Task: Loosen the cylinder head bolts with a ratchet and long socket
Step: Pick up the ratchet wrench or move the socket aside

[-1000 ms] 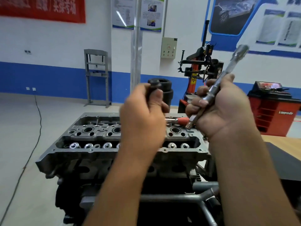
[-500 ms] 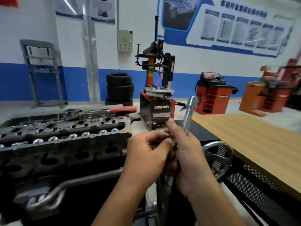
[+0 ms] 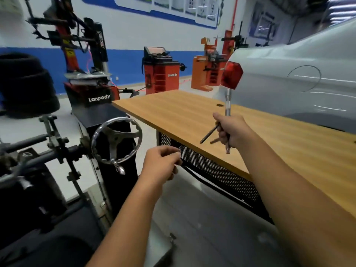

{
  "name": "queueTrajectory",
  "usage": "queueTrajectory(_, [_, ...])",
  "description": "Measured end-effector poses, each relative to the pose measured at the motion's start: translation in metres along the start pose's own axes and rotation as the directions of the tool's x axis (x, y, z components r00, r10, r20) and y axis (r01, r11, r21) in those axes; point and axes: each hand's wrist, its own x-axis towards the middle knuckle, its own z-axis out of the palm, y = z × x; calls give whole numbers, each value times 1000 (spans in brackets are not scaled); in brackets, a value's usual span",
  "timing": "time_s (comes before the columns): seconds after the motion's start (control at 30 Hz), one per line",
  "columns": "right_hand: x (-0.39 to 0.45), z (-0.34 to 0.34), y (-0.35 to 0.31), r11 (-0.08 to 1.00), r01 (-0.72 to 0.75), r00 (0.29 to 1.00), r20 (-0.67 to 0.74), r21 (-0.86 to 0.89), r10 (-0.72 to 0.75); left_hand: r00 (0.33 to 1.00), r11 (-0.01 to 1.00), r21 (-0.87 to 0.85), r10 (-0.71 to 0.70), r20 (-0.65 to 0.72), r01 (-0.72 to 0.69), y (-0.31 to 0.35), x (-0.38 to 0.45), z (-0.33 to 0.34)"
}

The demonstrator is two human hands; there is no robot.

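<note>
The left hand (image 3: 163,164) hangs loosely curled, holding nothing, beside the stand's handwheel (image 3: 117,140). The right hand (image 3: 230,130) grips the long socket (image 3: 227,105) mid-shaft, upright over the wooden bench (image 3: 192,110), together with two thinner rods. The socket is probably rigid, smooth steel of moderate weight; grip mid-shaft. The car body (image 3: 298,78) crowds the right.

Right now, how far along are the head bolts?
Done: nothing that shows; no cylinder head or bolts in view. In hand: the right hand grips the long socket upright with thin rods, over the wooden bench; the left hand is curled, its contents unclear. Left: fit a ratchet, not in view, and loosen the bolts.
</note>
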Motion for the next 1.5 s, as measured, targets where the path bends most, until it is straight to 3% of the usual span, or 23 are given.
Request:
queueTrajectory(0.13, [35,-51,37,973,-224,973,-73,-48,220,997,997,-15,-77,19,77,-4,-13,30])
queueTrajectory(0.23, [48,-67,50,958,-288,953,-101,8,287,996,996,8,-85,29,85,-3,-19,33])
queueTrajectory(0.5, [65,-75,43,968,-213,924,-294,132,244,996,996,50,-74,-47,77,-6,-8,-9])
queueTrajectory(0.97, [45,-47,32,928,-210,919,-262,309,295,972,991,-131,-56,-226,26,-23,2,-63])
queueTrajectory(1.03, [28,-27,32,937,-166,932,-261,307,250,973,988,-151,-45,-228,11,-21,3,-69])
queueTrajectory(1.1, [5,11,32,963,-88,975,-175,254,135,975,982,-187,-30,-221,-12,-14,4,-76])
queueTrajectory(1.2, [-47,94,23,974,25,991,120,225,-53,974,986,-163,2,-228,-40,2,4,-92])
queueTrajectory(1.27, [-87,159,8,962,126,935,297,242,-196,973,991,-128,19,-230,-50,16,-1,-109])
queueTrajectory(1.37, [-152,255,-15,922,278,809,452,269,-376,958,969,-198,91,-271,-148,37,-16,-155])
queueTrajectory(1.43, [-193,308,-28,897,372,728,525,239,-441,891,938,-239,128,-435,-252,51,-30,-199])
queueTrajectory(1.5, [-220,351,-42,823,531,613,579,202,-538,791,921,-172,192,-581,-350,60,-46,-249])
